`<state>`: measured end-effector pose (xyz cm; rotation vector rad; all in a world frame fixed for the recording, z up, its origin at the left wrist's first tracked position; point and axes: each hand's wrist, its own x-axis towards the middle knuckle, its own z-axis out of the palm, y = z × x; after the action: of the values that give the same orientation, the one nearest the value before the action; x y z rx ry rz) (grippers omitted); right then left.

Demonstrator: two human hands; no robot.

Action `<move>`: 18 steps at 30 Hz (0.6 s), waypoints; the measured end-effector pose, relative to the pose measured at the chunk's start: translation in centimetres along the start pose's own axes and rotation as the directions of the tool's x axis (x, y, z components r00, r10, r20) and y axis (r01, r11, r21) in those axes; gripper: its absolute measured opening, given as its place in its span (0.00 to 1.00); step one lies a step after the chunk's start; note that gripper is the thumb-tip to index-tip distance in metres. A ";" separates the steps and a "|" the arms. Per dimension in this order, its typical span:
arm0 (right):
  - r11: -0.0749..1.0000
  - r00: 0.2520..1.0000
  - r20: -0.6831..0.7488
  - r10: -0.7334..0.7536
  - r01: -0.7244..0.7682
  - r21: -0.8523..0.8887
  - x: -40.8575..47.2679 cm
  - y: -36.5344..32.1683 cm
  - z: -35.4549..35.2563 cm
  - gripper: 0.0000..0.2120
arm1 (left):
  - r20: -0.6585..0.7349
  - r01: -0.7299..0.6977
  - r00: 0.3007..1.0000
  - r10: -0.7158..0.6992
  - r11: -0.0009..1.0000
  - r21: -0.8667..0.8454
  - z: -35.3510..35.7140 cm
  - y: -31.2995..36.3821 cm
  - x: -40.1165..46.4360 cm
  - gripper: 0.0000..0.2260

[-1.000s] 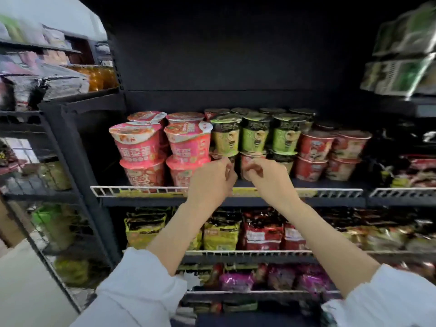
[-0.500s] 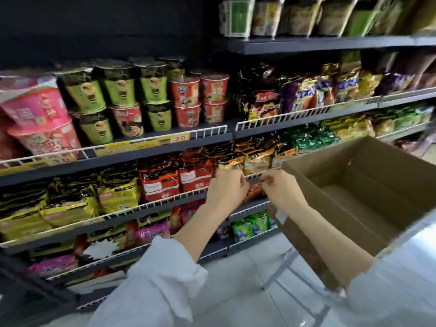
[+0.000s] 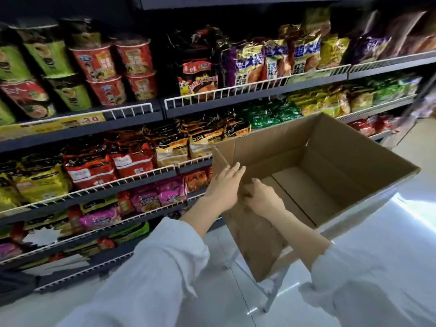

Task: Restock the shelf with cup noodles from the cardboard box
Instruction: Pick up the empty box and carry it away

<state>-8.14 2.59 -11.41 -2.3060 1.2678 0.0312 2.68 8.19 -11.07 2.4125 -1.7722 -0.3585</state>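
Only bare hands (image 3: 243, 192) on corrugated cardboard box (image 3: 330, 161)

Both arms wear long white sleeves of a soft, loose cloth that bunches into folds and creases. The left sleeve (image 3: 151, 267) is pushed up and ends in a gathered cuff partway along the forearm, and the right sleeve (image 3: 368, 279) ends the same way, with a puffed, rumpled edge. Below each cuff the forearm is bare down to the left hand (image 3: 224, 187) and the right hand (image 3: 263, 197); the fingers are bare, and the fingernails are too blurred to make out.
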 end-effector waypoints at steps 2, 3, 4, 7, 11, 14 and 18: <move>1.000 1.000 0.005 0.022 -0.022 0.015 0.2 0.3 0.4 0.18 | 0.018 -0.018 1.000 0.016 0.993 0.117 0.1 0.3 0.5 0.37; 1.000 1.000 0.012 0.012 -0.013 0.016 0.3 0.4 0.6 0.16 | 0.021 -0.016 1.000 0.013 0.989 0.148 0.2 0.4 0.5 0.38; 1.000 1.000 0.026 0.003 -0.004 0.020 0.3 0.4 0.8 0.14 | 0.020 -0.006 1.000 0.003 0.988 0.152 0.2 0.5 0.4 0.38; 0.998 0.996 0.061 -0.060 0.058 0.024 -0.3 0.6 0.9 0.11 | -0.004 0.014 1.000 -0.014 0.994 0.108 0.7 0.8 -0.4 0.33; 0.989 0.981 0.120 -0.149 0.145 0.039 -1.9 0.4 0.7 0.10 | -0.059 -0.048 0.996 0.065 0.967 0.252 0.3 0.1 -2.3 0.15; 0.979 0.958 0.200 -0.204 0.200 0.039 -4.0 -0.8 1.2 0.08 | -0.064 -0.089 0.992 0.113 0.950 0.300 -0.3 -1.6 -5.1 0.10; 0.944 0.904 0.276 -0.326 0.324 0.054 -6.8 -4.9 3.0 0.08 | -0.088 -0.023 0.995 0.040 0.982 0.188 -0.5 -5.5 -11.0 0.10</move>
<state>-7.44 11.39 -10.21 -2.3757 0.7314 0.2310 4.75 20.28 -10.65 2.4752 -1.8776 -0.0789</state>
